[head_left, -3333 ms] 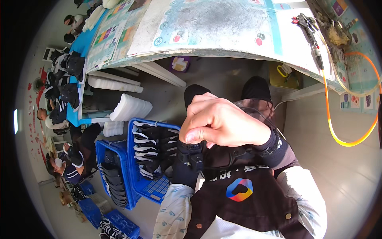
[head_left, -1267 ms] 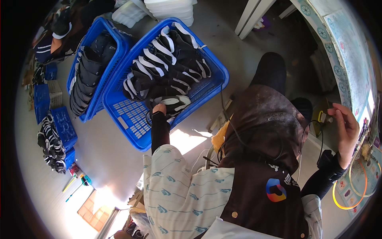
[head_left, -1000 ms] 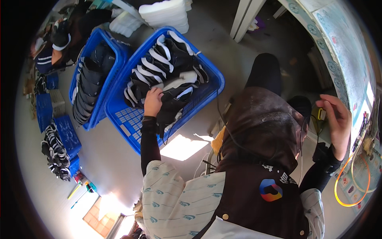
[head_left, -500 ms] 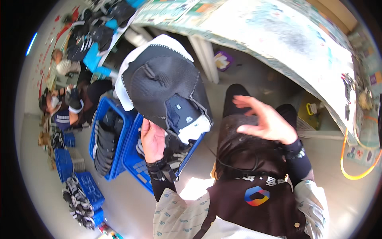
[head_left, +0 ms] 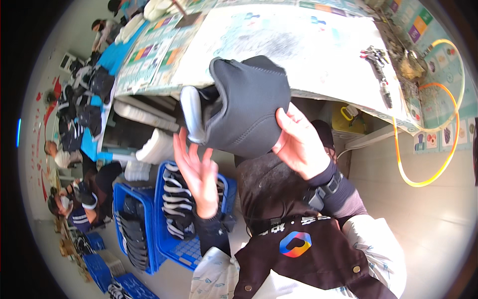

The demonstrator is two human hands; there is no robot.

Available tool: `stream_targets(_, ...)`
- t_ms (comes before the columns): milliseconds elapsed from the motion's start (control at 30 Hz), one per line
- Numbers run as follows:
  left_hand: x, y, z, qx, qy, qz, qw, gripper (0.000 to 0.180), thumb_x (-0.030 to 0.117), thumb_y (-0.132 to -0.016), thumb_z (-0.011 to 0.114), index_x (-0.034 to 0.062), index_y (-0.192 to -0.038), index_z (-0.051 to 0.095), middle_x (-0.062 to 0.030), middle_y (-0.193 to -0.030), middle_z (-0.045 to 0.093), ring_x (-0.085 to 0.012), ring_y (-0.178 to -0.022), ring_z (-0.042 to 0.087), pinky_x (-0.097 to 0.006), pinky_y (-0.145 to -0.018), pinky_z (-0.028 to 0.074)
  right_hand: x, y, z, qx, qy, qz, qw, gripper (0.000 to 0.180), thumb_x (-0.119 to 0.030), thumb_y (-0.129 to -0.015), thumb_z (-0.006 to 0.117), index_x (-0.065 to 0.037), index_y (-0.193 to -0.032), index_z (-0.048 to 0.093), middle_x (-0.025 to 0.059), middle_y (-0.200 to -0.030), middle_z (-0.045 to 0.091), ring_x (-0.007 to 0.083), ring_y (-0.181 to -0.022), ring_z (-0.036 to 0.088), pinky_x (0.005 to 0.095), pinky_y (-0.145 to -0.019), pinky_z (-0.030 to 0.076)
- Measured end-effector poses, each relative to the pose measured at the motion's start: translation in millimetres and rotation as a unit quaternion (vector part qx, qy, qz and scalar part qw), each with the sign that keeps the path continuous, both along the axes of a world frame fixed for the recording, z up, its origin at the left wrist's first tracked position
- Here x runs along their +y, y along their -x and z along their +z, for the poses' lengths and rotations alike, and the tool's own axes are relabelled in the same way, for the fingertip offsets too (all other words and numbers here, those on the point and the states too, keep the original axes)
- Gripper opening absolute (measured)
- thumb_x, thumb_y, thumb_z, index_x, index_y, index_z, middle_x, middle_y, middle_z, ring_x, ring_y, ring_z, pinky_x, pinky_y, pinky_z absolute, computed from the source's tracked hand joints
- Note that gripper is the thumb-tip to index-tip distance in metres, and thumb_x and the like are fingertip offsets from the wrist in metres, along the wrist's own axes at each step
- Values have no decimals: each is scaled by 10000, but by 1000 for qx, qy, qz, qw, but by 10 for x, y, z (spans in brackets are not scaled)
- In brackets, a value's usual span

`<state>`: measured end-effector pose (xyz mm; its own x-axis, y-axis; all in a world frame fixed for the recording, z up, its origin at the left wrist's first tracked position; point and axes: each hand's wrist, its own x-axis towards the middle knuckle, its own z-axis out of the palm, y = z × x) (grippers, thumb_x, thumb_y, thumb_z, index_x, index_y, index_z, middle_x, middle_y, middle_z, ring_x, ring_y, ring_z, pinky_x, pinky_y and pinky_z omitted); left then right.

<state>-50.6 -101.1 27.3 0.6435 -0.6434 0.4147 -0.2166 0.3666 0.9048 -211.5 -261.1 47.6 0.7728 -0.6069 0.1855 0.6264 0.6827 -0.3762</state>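
The dark shoe upper point(head_left: 246, 107), a soft grey-black piece with a pale sole edge point(head_left: 191, 114) on its left side, is held in the air above the person's lap, in front of the near edge of the surface point(head_left: 298, 45) and clear of it. The right hand point(head_left: 298, 144) carries it alone: the thumb and fingers point(head_left: 285, 119) close on the lower right portion of the fabric, and the wrist is bent back with the forearm rising from the lower right. The left hand point(head_left: 196, 172) stands just below the sole edge, palm toward the shoe upper, fingers spread and empty; whether a fingertip touches the sole cannot be determined. Risk assessment: the grip bears on one side of a pliable item, so the unsupported left portion is likely to sag or rotate, and the piece may slip from the right hand and drop toward the blue crate point(head_left: 172, 234) of similar uppers or the floor beside it. A second risk is contact with the surface edge, which lies close behind the item. The glue gun point(head_left: 378, 62) and the orange hose point(head_left: 438, 149) lie well apart to the right, and other people point(head_left: 74, 199) sit at the far left.
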Motion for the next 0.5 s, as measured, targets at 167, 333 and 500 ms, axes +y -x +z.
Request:
stream_targets(167,-323,406,310,-521,-6,227,823,916,162,-924,793,90,-1663,257,-355,-1669,193,-511,-1474,401,-569,-1167,407,176,196,509,-109,-101,17,989,348,-193,-1110,562,-24,-1414,545,121,-1349,664,209,-1195,682,393,-959,593)
stream_targets(333,-307,286,979,-521,-17,263,812,416,-12,-976,627,-13,-1391,647,-245,-1385,654,-398,-1217,678,-440,-1016,553,35,810,805,242,241,68,937,303,-264,-1070,653,-21,-898,712,75,-758,719,186,-579,662,278,-560,515)
stream_targets(500,-423,408,881,-405,-126,41,904,470,-62,-884,619,24,-1339,698,-184,-1284,708,-354,-1130,708,-398,-966,558,-22,1192,603,402,589,-390,583,307,-212,-821,897,-31,-968,697,81,-931,675,227,-885,682,344,-717,534)
